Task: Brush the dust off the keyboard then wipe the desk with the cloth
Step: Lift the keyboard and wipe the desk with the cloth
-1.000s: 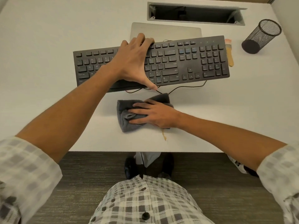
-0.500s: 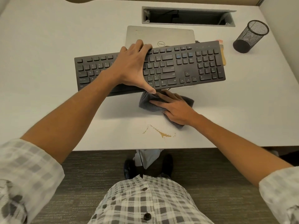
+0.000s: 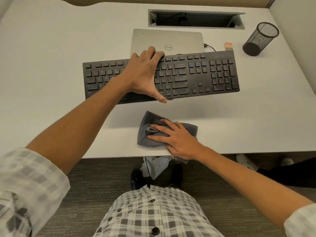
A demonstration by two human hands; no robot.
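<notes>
A black keyboard (image 3: pixel 196 76) is lifted off the white desk (image 3: pixel 51 69), casting a shadow below it. My left hand (image 3: pixel 145 74) grips it across its middle, fingers over the far edge and thumb under the near edge. A folded grey cloth (image 3: pixel 147 132) lies flat at the desk's front edge, and my right hand (image 3: pixel 177 139) presses down on it with the fingers spread. The tip of a small brush (image 3: pixel 228 45) shows just behind the keyboard's right end; the keyboard hides its handle.
A closed silver laptop (image 3: pixel 171 40) lies behind the keyboard with a cable plugged in on its right. A black mesh pen cup (image 3: pixel 259 38) stands at the back right. An open cable slot (image 3: pixel 196 19) runs along the back. Someone's shoe (image 3: pixel 246 161) shows under the desk on the right.
My right hand has slid the cloth back from under the keyboard toward the front edge, over the brown stain, which no longer shows. My left hand still holds the keyboard up.
</notes>
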